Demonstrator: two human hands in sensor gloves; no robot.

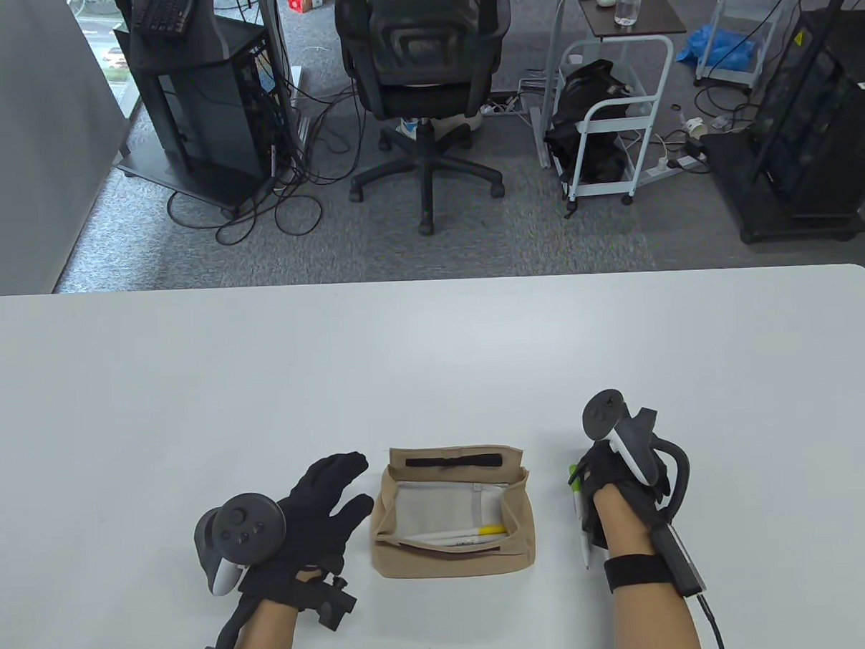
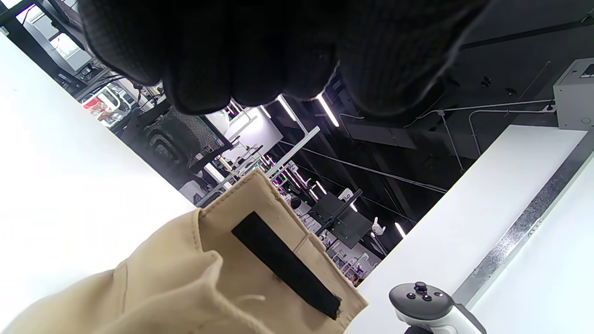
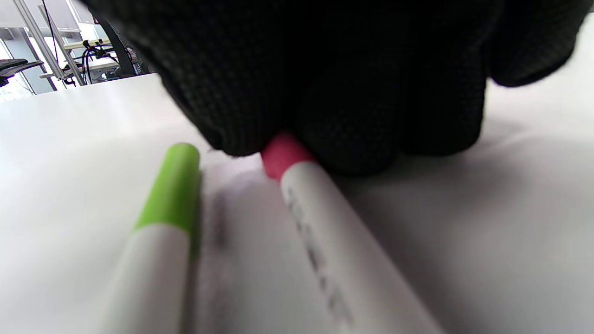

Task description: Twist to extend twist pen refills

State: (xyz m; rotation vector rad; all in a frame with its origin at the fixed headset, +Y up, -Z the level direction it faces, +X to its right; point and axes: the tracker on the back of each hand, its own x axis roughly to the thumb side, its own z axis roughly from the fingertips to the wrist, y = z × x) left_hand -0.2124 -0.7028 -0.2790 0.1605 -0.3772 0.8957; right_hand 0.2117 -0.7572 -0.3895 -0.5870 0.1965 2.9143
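My right hand (image 1: 621,485) rests near the table's (image 1: 434,353) front edge, fingers (image 3: 352,116) pressed on a pink-tipped pen (image 3: 320,222); a green-tipped pen (image 1: 577,501) lies just beside it. My left hand (image 1: 319,516) is spread loose beside the tan pouch (image 1: 451,514), which holds a yellow-tipped pen (image 1: 470,532).

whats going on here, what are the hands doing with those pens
A person in sensor gloves is working through twist pens from a beige pouch on the white table. The right hand touches the red-tipped pen lying beside a green-tipped pen. The left hand is spread open by the pouch, where a yellow-tipped pen remains.
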